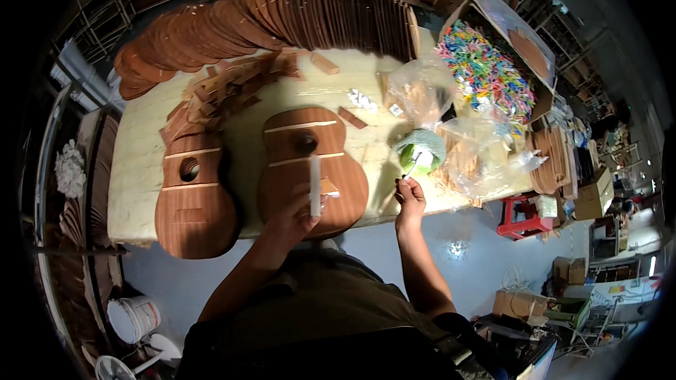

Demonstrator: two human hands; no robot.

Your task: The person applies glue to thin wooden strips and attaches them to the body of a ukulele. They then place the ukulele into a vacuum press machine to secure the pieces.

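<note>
My left hand (303, 217) is closed around a pale flat strip (315, 186), held upright over a brown guitar-shaped wooden panel (282, 186). This panel has a round sound hole and two light cross strips; a small light brown patch (329, 186) shows beside my left fingers. My right hand (410, 200) pinches a thin stick-like tool (410, 171), whose tip reaches into a green pot (407, 160) with white stuff inside. A grey-green cover wraps the pot's far rim. Left of my panel lies a second guitar-shaped panel (183, 229), with similar strips and hole.
A long curved row of thin wooden panels (246, 21) lines the table's (134, 162) far side, small wood pieces (218, 88) before it. Right are clear plastic bags (419, 95), a carton of colourful clips (489, 74) and a red stool (517, 218). A white bucket (132, 318) stands lower left.
</note>
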